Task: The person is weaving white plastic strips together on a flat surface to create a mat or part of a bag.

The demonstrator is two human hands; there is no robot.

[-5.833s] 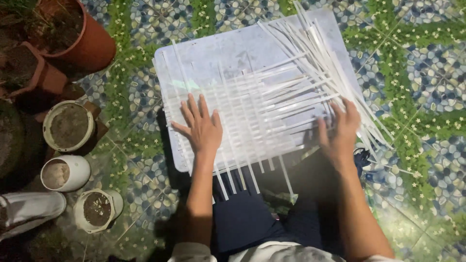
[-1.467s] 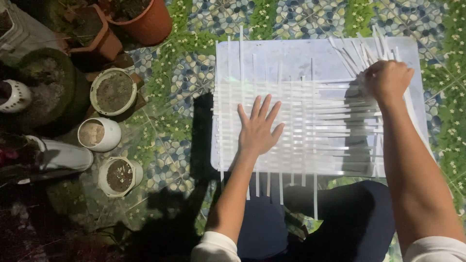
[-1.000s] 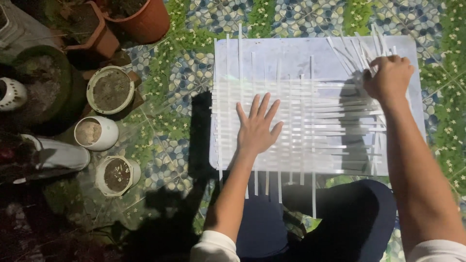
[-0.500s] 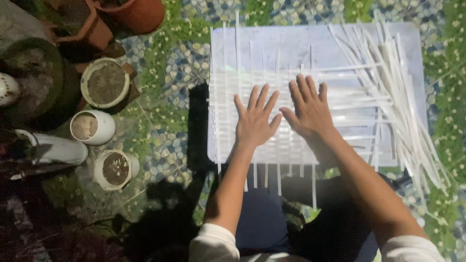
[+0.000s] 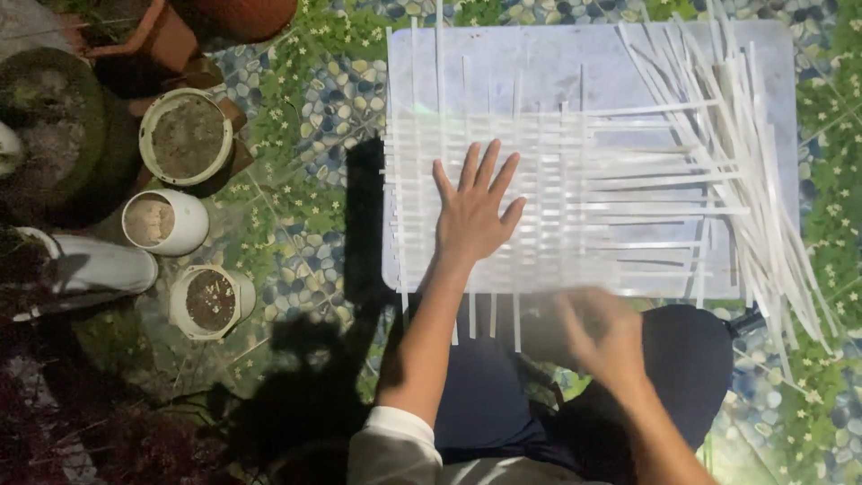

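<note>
While pressing left hand (image 5: 473,214) flat, fingers spread, on woven strips (image 5: 503,193); loose strips (image 5: 750,171) lying far right, long axis diagonal, nearer blurred right hand (image 5: 603,334), grip unreadable.

I see no boxes, packs, labels, signs or screens here.
</note>
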